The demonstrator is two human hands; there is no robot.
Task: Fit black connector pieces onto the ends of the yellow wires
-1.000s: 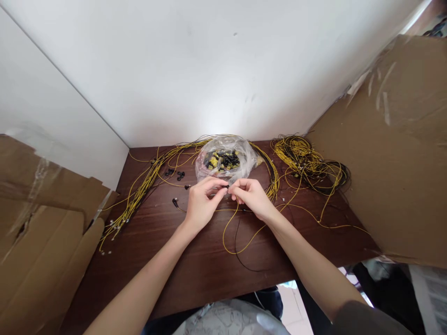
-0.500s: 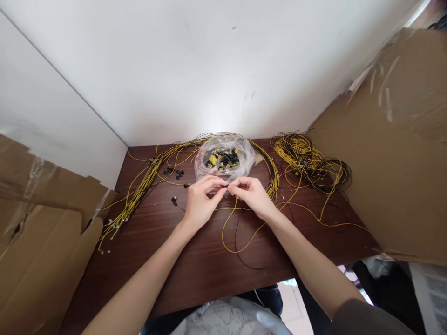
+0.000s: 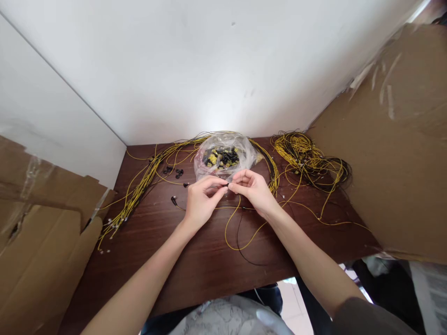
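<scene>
Brown table [image 3: 181,274] front edge bare below both hands' yellow wire [image 3: 233,242].

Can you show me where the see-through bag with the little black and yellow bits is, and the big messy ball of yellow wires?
Clear plastic bag of black and yellow parts [image 3: 223,156]: head view, on its middle, over the parts inside.
Tangled coil of yellow and black wires [image 3: 307,160]: head view, on the thick middle of the tangle.
</scene>
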